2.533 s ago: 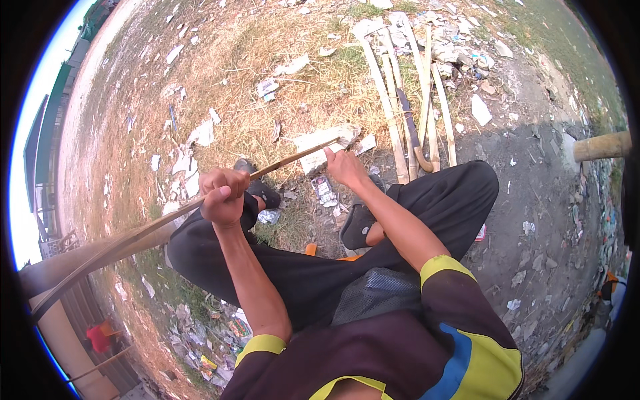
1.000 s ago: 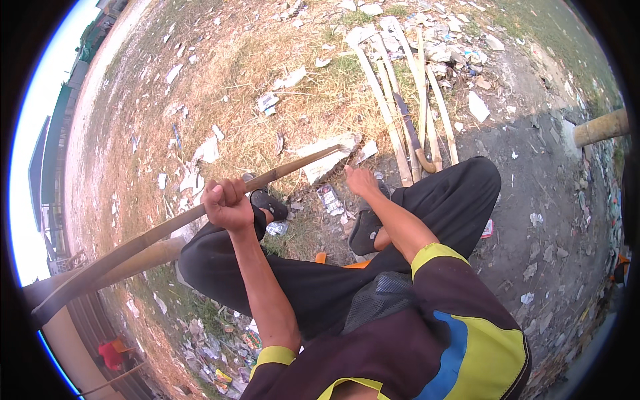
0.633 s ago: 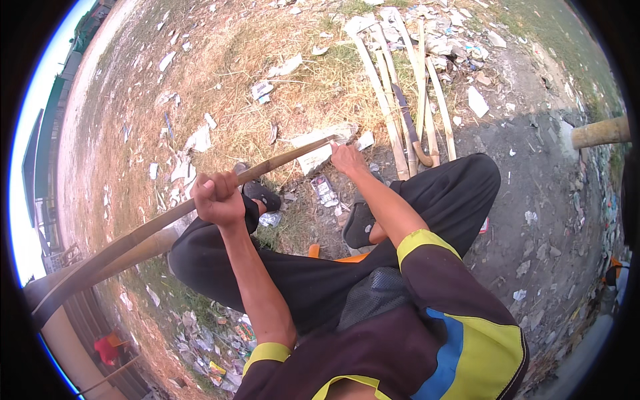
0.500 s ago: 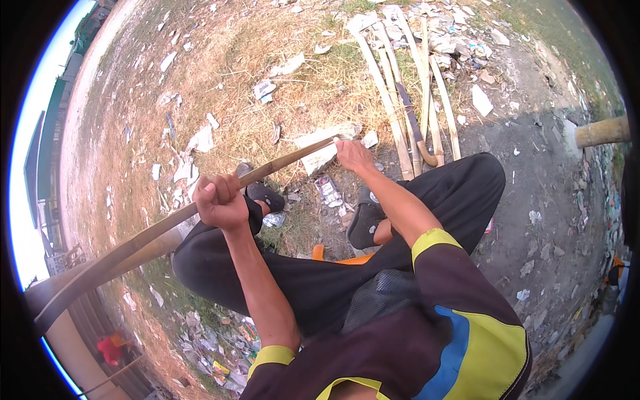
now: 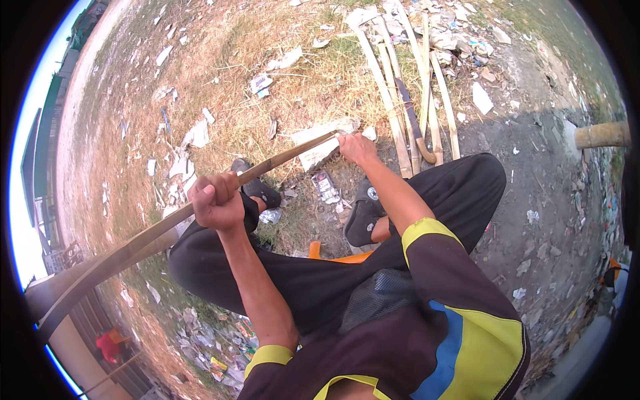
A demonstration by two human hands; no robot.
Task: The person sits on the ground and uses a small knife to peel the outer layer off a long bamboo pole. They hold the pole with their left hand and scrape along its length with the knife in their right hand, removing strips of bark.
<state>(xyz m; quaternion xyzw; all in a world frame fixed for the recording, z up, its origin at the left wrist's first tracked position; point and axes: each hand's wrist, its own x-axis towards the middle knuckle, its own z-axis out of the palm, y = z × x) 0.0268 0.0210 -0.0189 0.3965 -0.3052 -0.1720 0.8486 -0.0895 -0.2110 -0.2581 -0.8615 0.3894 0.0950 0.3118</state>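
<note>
A long bamboo strip (image 5: pixel 280 159) slants across in front of me, from the lower left up to the middle. My left hand (image 5: pixel 217 202) is wrapped round it in a fist, thumb on top, above my left knee. At the strip's far end, the fingers of my right hand (image 5: pixel 358 149) are closed on the tip; the exact pinch is partly hidden. To the right, several split bamboo pieces (image 5: pixel 389 93) lie on the ground. Among them rests a long dark-bladed knife (image 5: pixel 409 109) with a curved wooden handle.
A thick bamboo pole (image 5: pixel 603 135) juts in at the right edge. Another thick pole (image 5: pixel 100 273) runs behind the strip at left. Dry grass and scattered litter cover the ground around my shoes (image 5: pixel 365 213). An orange seat edge (image 5: pixel 315 250) shows between my legs.
My right hand has shifted very slightly to the right at the strip's tip. My left hand and the strip have moved a little leftward; both hands keep their grip.
</note>
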